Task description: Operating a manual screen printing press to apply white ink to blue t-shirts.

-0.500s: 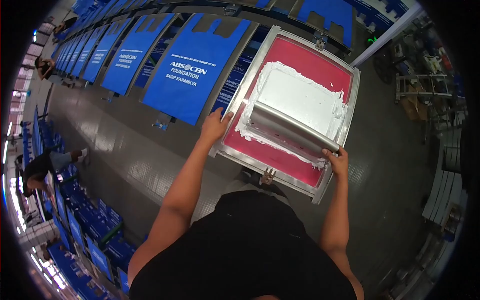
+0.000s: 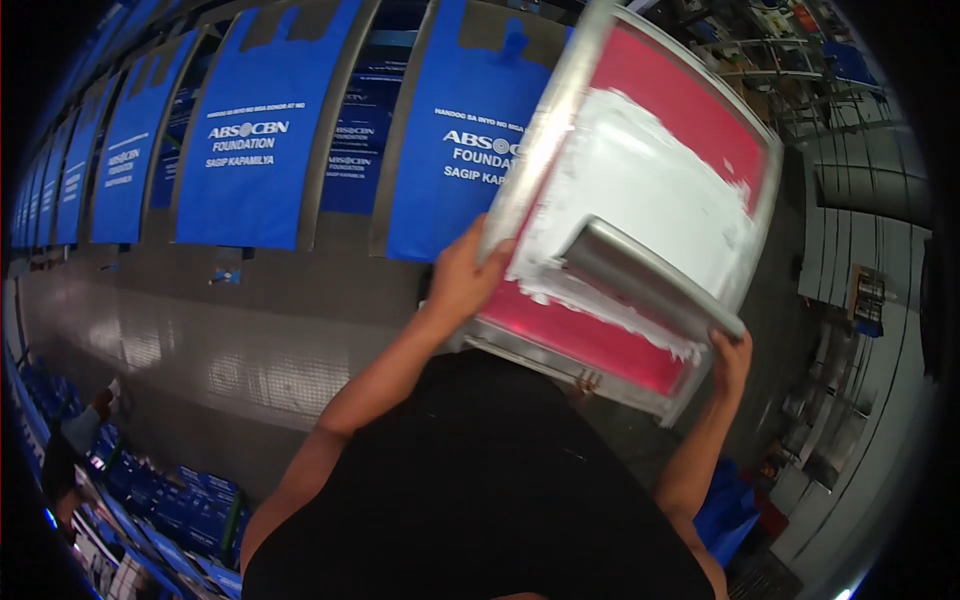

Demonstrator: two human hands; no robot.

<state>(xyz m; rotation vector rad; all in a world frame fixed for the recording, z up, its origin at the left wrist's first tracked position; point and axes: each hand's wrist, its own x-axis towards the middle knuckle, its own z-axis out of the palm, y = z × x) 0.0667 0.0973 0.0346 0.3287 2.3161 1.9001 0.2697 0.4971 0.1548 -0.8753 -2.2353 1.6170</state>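
A screen-printing frame (image 2: 548, 130) with metal rails and red mesh is held tilted in front of me. White ink (image 2: 650, 190) covers much of its mesh. A metal squeegee (image 2: 650, 280) lies across the ink near the close end. My left hand (image 2: 464, 275) is closed round the left rail, thumb on top. At the squeegee's right end my right hand (image 2: 732, 362) is closed, thumb and fingers on it beside the right rail; whether it also grips the rail is hidden. The frame partly covers a printed blue bag (image 2: 430, 180) on a board.
More printed blue bags (image 2: 245, 130) lie on boards in a row to the left, with a metal bracket (image 2: 228, 272) at one board's front edge. A grey floor aisle (image 2: 270, 350) runs along them. A person (image 2: 75, 440) is at the lower left by stacked blue bags. Blue material (image 2: 728, 515) sits lower right.
The view has swung, and the bag row sits farther left. The frame is closer to me and partly overlaps a printed bag. Both hands keep their places on frame and squeegee.
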